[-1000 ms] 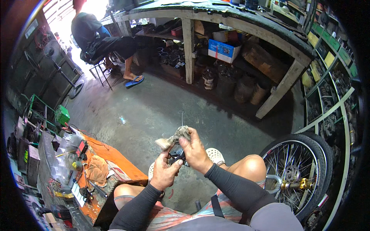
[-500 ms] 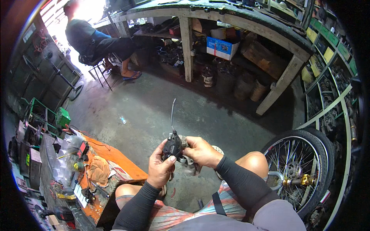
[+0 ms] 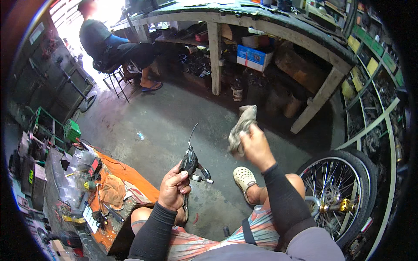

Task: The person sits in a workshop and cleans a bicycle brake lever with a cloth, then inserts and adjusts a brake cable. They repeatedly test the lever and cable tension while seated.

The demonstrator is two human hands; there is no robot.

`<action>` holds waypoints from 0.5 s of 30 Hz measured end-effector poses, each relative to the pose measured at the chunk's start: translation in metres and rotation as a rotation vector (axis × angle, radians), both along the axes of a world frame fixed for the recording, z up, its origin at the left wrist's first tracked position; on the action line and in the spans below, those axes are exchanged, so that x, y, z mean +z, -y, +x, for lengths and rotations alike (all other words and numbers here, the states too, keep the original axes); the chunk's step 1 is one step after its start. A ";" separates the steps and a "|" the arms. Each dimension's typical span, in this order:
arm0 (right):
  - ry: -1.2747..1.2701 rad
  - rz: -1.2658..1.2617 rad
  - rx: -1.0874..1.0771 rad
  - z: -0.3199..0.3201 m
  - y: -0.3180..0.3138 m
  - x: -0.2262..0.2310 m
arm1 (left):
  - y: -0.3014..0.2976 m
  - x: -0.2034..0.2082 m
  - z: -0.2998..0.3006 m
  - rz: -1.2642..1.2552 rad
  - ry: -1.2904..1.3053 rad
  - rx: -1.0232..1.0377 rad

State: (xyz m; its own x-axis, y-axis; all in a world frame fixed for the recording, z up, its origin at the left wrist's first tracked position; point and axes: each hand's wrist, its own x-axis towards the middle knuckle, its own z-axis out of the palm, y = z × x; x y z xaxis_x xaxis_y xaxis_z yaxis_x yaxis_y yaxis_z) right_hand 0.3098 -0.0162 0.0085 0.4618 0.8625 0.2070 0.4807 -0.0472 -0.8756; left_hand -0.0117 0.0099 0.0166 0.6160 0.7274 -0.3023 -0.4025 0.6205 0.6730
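Note:
My left hand [image 3: 171, 192] is closed around the lower side of a black bicycle shifter [image 3: 189, 162], held up in front of my knees. From the shifter's top a thin cable [image 3: 192, 134] sticks upward. A clamp ring and a small silver part [image 3: 208, 181] show at its right side. Away to the right, my right hand [image 3: 258, 148] grips a dirty grey rag [image 3: 244, 124] that hangs bunched above the floor. The rag and the shifter are apart. The fingertips behind the shifter are partly hidden.
At left stands a low orange-topped bench [image 3: 126, 172] with a brown cloth [image 3: 112, 191] and tools. Bicycle wheels [image 3: 335, 191] lean at right by parts shelves. A long workbench [image 3: 278, 24] spans the back, and a person [image 3: 102, 43] sits at far left.
My right hand has moved away from the shifter, up and to the right, carrying the rag. The left hand still holds the shifter, now slightly lower and to the left.

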 end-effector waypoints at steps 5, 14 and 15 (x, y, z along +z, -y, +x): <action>0.039 -0.047 0.493 -0.049 0.031 0.021 | -0.001 0.000 0.002 -0.048 0.022 -0.012; -0.319 0.212 -0.065 -0.053 -0.010 -0.031 | 0.014 -0.012 0.016 -0.068 0.080 0.295; -0.548 0.209 0.011 -0.049 -0.004 -0.016 | 0.012 -0.017 0.015 -0.076 0.069 0.347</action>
State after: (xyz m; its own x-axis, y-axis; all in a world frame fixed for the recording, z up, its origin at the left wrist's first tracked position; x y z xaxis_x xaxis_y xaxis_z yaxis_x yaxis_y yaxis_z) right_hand 0.2604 -0.0125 -0.0080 0.5410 0.8342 0.1070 -0.0450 0.1557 -0.9868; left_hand 0.0032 -0.0020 -0.0002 0.3570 0.8738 -0.3302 -0.6407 0.4863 0.5941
